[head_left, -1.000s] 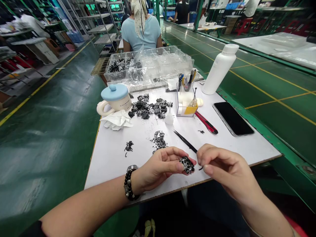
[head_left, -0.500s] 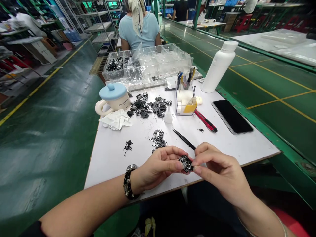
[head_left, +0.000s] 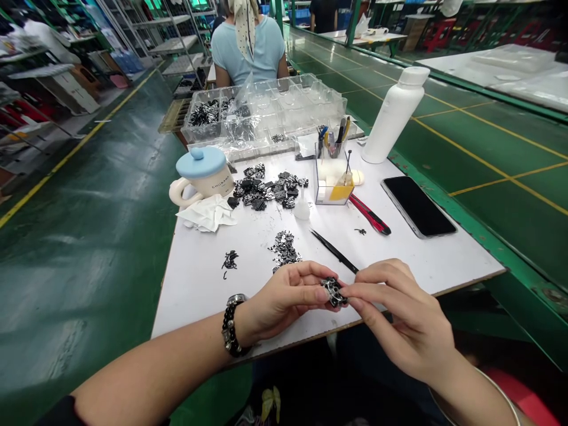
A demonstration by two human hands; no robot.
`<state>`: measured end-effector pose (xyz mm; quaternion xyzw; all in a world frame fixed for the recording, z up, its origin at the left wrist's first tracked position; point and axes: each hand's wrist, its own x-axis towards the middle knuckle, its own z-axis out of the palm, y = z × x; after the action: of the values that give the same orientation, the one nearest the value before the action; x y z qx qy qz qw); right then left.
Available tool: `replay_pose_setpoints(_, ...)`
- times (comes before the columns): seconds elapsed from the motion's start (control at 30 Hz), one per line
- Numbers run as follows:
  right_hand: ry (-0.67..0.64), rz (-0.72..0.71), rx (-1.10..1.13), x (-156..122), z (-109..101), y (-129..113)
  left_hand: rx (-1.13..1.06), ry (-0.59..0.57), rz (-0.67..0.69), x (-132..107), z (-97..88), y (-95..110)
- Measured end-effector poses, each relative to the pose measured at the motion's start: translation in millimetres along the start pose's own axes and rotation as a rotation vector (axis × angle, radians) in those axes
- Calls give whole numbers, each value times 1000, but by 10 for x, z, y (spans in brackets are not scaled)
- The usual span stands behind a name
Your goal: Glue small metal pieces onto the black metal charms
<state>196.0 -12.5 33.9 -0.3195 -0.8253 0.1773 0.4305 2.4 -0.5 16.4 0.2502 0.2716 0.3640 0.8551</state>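
Over the near edge of the white table (head_left: 199,278), my left hand (head_left: 284,299) pinches a small black and silver metal part (head_left: 333,291) between thumb and fingers. My right hand (head_left: 399,313) meets it from the right, its fingertips closed on the same part. Black tweezers (head_left: 333,251) lie on the table just beyond my hands. A small heap of shiny parts (head_left: 284,249) sits behind my left hand, a few dark bits (head_left: 229,260) lie further left, and a larger pile of black parts (head_left: 266,189) spreads mid-table.
A blue-lidded mug (head_left: 204,174) and a crumpled tissue (head_left: 207,214) are at the left. A clear tool holder (head_left: 332,177), red cutter (head_left: 370,216), phone (head_left: 418,206) and white bottle (head_left: 394,115) stand at the right. Clear trays (head_left: 266,112) sit at the back, behind them a seated person (head_left: 248,50).
My right hand has closed in from the right until its fingertips are on the part in my left hand. The view has shifted slightly.
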Motion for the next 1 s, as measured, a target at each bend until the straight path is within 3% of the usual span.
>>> replay_pose_setpoints(0.37,29,-136,-128,-42,18,39,-5,-18,3,-2,10,-1)
replay_pose_setpoints(1.0,88,-176,-185,-80,52,21,-47,-28,-8,-2,3,-17)
